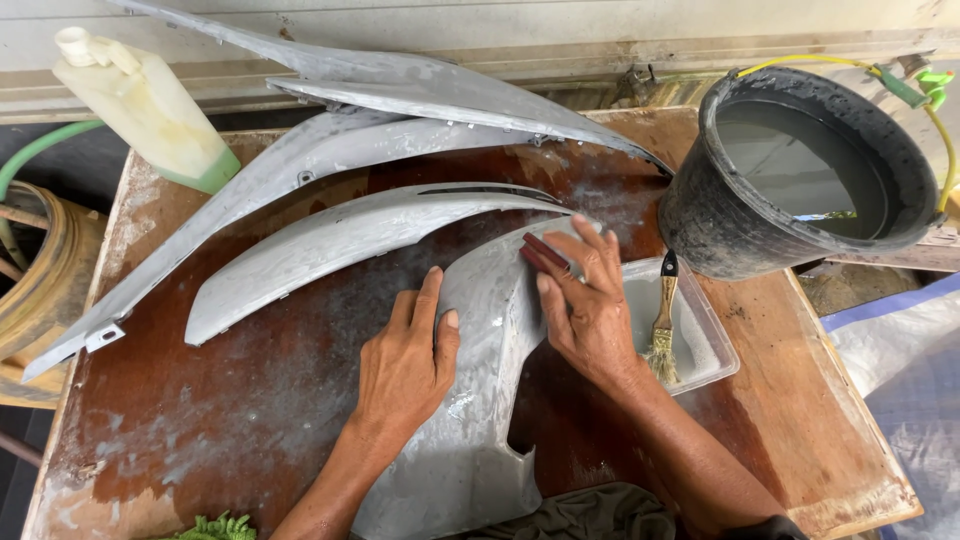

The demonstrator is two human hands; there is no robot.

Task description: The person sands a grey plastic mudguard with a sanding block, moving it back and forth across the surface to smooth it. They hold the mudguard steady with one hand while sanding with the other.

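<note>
Wooden tabletop (790, 400), reddish-brown and smeared with pale grey dust and wet patches, fills most of what I see. Across it, from about 9 o'clock sweeping up to 1 o'clock, lie three long curved grey body panels (330, 240), stacked roughly side by side and all dulled to a matt finish. At 2 o'clock a black bucket (700, 215) stands on the table's corner, part full of murky water, with a yellow hose (945, 140) hooked over its far rim. Nearest me, running from the centre down to 6 o'clock, is the grey fairing panel (470, 450), wet and streaked.

At 10 o'clock a pale plastic bottle (145, 105) with a green base lies tilted at the table's back edge. A clear plastic tub (705, 345) sits just beside the bucket at 3 o'clock, with a small paintbrush (662, 330) leaning in it, bristles down.

My left hand (405, 365) lies flat and open, palm down, on the fairing panel's left edge, thumb across its surface, gripping nothing. My right hand (585, 310) presses down on the panel's upper end, fingers stretched over a small dark red sanding block (545, 255) held against the grey surface.
</note>
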